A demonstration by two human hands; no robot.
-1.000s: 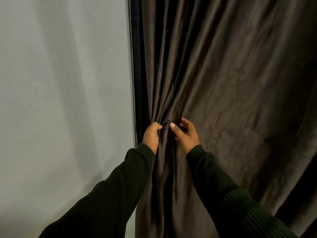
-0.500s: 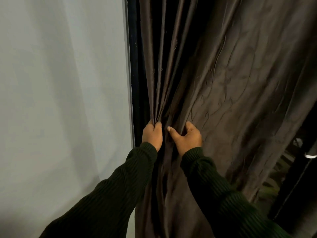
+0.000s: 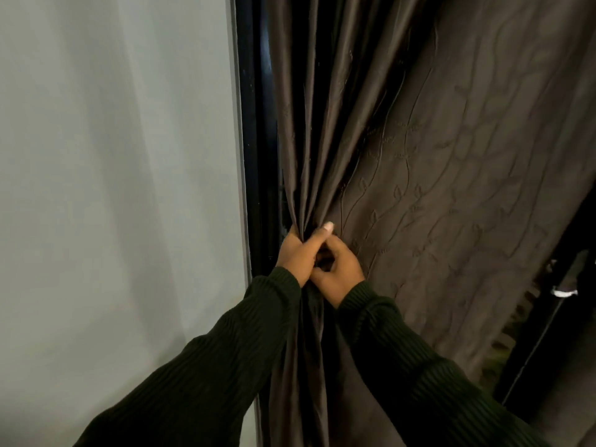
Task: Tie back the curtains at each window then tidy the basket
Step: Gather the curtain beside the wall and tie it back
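Dark brown curtain with stitched leaf pattern, gathered into tight folds beside the black window frame, next to the pale grey wall. Left hand curled round the bunched folds, gripping them. Right hand touching the left, thumb and fingers pinching the same gathered cloth. Dark ribbed sleeves on both arms.
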